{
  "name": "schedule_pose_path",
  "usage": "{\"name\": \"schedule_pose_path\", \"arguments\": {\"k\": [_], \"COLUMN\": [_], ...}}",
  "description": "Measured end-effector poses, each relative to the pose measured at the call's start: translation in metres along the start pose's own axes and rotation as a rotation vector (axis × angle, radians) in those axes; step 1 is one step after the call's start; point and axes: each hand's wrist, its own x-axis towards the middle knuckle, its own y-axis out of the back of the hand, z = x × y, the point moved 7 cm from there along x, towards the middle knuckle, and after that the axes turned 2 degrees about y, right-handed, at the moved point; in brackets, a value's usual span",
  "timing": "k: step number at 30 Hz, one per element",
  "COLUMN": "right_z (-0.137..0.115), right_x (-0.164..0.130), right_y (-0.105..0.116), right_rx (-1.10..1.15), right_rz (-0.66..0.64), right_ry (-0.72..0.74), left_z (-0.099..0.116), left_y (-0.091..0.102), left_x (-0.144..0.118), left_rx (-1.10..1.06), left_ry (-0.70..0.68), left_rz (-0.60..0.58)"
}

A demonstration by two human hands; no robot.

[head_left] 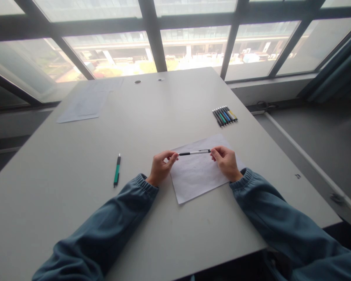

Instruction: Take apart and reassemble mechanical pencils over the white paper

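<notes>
Here the left hand and right hand, fingers curled, each pinch one end of a slim black-and-white pen, level above the white paper sheet.

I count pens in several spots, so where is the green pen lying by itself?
The green pen lies alone on the table, left of the left hand, far from the pen row.

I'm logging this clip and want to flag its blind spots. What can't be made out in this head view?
- Pen: both ends hidden by the fingertips of the left hand and right hand.
- Sheet of paper: any marks too faint to read.
- Row of pens: too small to count surely.
- Far papers: washed out by window glare.
- Forearms: cut off by the bottom edge.
</notes>
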Motion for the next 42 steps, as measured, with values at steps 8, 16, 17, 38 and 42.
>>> {"name": "schedule_pose_path", "arguments": {"k": [8,16,17,38,42], "right_z": [-0.0005,-0.0003,-0.0001,0.0011,-0.0001], "right_x": [-0.0001,-0.0001,-0.0002,-0.0005,-0.0008], "right_y": [-0.0002,-0.0002,-0.0002,-0.0008,-0.0007], "right_rx": [-0.009,-0.010,-0.009,-0.004,-0.007], "right_rz": [-0.006,-0.004,-0.004,-0.018,-0.018], "right_ry": [-0.007,-0.002,-0.003,-0.016,-0.017], "left_z": [-0.0009,-0.0012,-0.0013,-0.0013,-0.0020], "left_y": [-0.0003,-0.0003,-0.0004,-0.0009,-0.0011], "left_x": [-0.0004,-0.0001,-0.0001,0.0003,0.0001], "left_rx": [0.007,-0.006,-0.006,-0.026,-0.029], "left_ry": [0.001,-0.002,-0.001,0.012,0.016], "left_rz": [-0.007,-0.006,-0.006,-0.017,-0.018]}}
